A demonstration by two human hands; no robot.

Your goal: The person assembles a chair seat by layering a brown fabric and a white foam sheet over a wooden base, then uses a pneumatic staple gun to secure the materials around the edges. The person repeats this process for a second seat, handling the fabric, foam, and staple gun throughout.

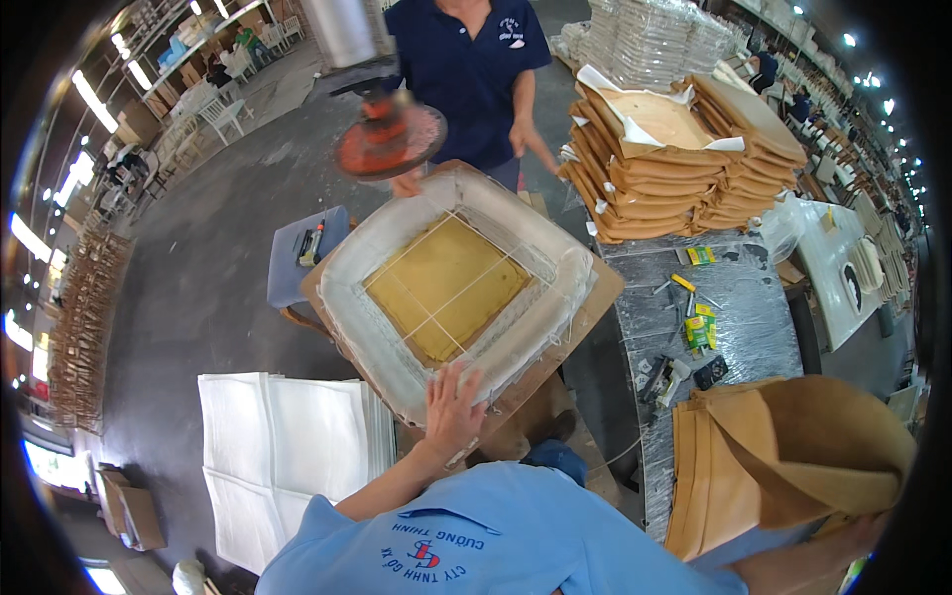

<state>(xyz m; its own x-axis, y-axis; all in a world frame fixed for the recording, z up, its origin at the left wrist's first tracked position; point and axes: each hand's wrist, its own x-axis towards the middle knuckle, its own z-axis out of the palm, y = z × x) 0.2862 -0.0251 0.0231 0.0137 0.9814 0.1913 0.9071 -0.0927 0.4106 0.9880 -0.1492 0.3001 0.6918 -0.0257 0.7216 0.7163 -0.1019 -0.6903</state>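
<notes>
A square seat frame with white padded sides (pixel 362 238) stands before me on a brown board. Yellow foam (pixel 446 283) shows in its middle, crossed by thin white lines. My left hand (pixel 454 409) rests on its near padded edge, fingers spread. Off to the right, my right hand (pixel 865 534) is at the edge of a tan leather-like sheet (pixel 843 436), which curls up from a stack of like pieces (pixel 709 476). Its fingers are partly lost in the dark rim, but the bent sheet appears gripped.
Opposite stands a co-worker (pixel 466 79), one hand at the seat's far edge. A red disc tool (pixel 392 144) hangs overhead. Tan covers (pixel 645 188) are piled beyond the wrapped table (pixel 734 327), which bears small packets and a tool. White padded sheets (pixel 288 446) lie left, near a blue bin (pixel 288 268).
</notes>
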